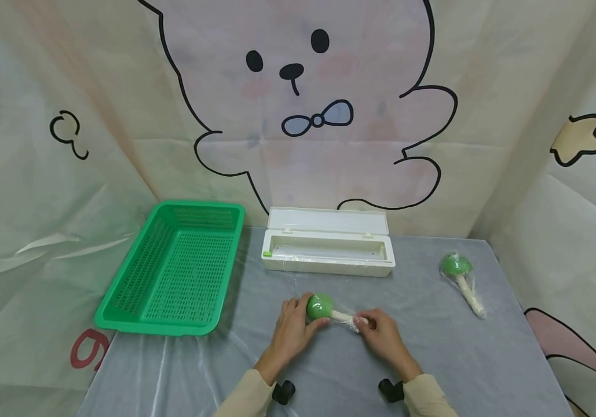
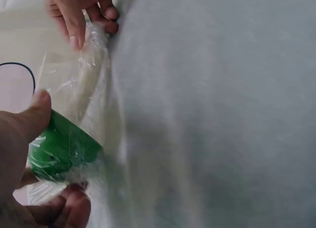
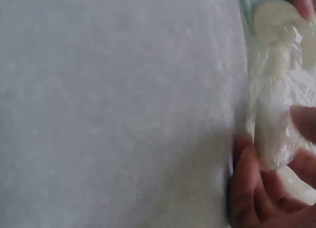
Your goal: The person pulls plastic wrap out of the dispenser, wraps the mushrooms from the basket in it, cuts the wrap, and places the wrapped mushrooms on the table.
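A toy mushroom with a green cap and pale stem (image 1: pixel 320 306), covered in clear plastic film, lies sideways between both hands near the table's middle. My left hand (image 1: pixel 291 329) holds the green cap between thumb and fingers. At the stem end, my right hand (image 1: pixel 383 336) pinches the film-covered stem. In the left wrist view the green cap (image 2: pixel 64 149) sits between thumb and fingers, film bunched around it. The right wrist view shows the pale stem (image 3: pixel 274 104) with thumb and fingers about its end.
Behind the hands stands a white cling film dispenser box (image 1: pixel 329 267) with its lid raised. A green perforated basket (image 1: pixel 167 328) is at the left. Another green-capped mushroom (image 1: pixel 456 264) in plastic film lies at the right of the grey-covered table (image 1: pixel 485 370).
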`<state>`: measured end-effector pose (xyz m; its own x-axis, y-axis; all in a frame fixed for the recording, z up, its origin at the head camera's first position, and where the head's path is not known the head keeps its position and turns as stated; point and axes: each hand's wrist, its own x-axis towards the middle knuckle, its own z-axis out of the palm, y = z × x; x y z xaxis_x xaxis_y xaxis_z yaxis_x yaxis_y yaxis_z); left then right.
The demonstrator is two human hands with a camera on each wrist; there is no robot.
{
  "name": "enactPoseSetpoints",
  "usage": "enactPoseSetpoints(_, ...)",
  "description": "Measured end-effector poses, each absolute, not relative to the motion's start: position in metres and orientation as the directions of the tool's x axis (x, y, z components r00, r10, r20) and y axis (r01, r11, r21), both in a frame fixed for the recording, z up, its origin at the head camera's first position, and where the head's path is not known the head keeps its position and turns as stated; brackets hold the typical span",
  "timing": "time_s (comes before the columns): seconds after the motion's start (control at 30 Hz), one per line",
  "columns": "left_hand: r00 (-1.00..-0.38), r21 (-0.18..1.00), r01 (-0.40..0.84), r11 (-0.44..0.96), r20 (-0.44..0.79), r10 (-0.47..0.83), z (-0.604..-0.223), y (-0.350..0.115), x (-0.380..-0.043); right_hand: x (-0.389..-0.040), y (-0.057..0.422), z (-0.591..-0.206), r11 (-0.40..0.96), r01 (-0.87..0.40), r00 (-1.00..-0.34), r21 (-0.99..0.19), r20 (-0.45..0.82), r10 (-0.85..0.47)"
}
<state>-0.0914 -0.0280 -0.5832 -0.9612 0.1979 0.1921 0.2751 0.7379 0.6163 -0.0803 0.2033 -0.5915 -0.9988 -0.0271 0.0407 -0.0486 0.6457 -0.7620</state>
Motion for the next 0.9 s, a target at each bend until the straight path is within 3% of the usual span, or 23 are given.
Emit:
enactPoseSetpoints(0.13, -0.976, 0.611, 0.214, 0.762, 0.154, 0.151, -0.578, -0.024, -0.097, -0.081, 0.200, -0.593, 0.726, -0.201, -0.975, -0.658, 0.208, -0.082)
enactPoseSetpoints(0.27, -0.990, 0.624, 0.140, 0.769, 0.100, 0.099, -0.574, -0.018, -0.106, -0.085, 0.198, -0.596, 0.753, -0.267, -0.946, -0.602, 0.312, -0.087)
enactPoseSetpoints(0.5, -0.991, 0.543, 0.128, 0.830, 0.111, 0.080, -0.571, -0.006, -0.119, -0.099, 0.195, -0.599, 0.745, -0.237, -0.946, -0.623, 0.321, -0.032)
enactPoseSetpoints(0.77, -0.944, 0.525, 0.215, 0.824, 0.328, 0.037, -0.577, 0.005, -0.124, -0.111, 0.192, -0.597, 0.745, -0.159, -0.961, -0.648, 0.273, 0.032)
enactPoseSetpoints(0.9, -0.925, 0.448, 0.265, 0.854, 0.369, 0.093, -0.581, 0.004, -0.124, -0.113, 0.191, -0.600, 0.747, -0.145, -0.960, -0.649, 0.275, 0.052)
